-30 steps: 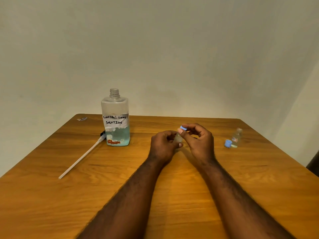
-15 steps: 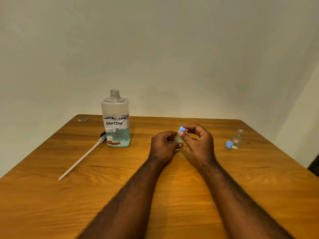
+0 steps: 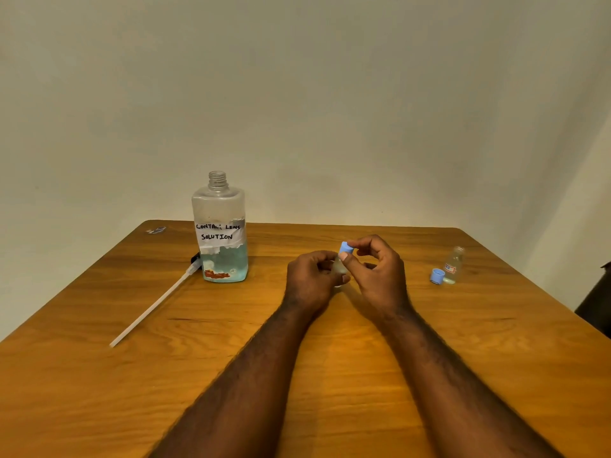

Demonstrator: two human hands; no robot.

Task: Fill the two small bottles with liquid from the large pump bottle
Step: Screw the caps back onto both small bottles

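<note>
- The left hand curls its fingers around a small clear bottle at mid-desk; the bottle is mostly hidden by the fingers.
- The right hand pinches a blue cap between thumb and forefinger, just at the top of that bottle; whether it is seated I cannot tell.
- The large bottle, labelled "CONTACT LENS SOLUTION", stands upright to the left with its neck uncapped and bluish liquid low inside.
- Its pump lies flat on the wooden desk, tube pointing toward the near left.
- A second small bottle stands at the right, uncapped, with another blue cap just beside it.
</note>
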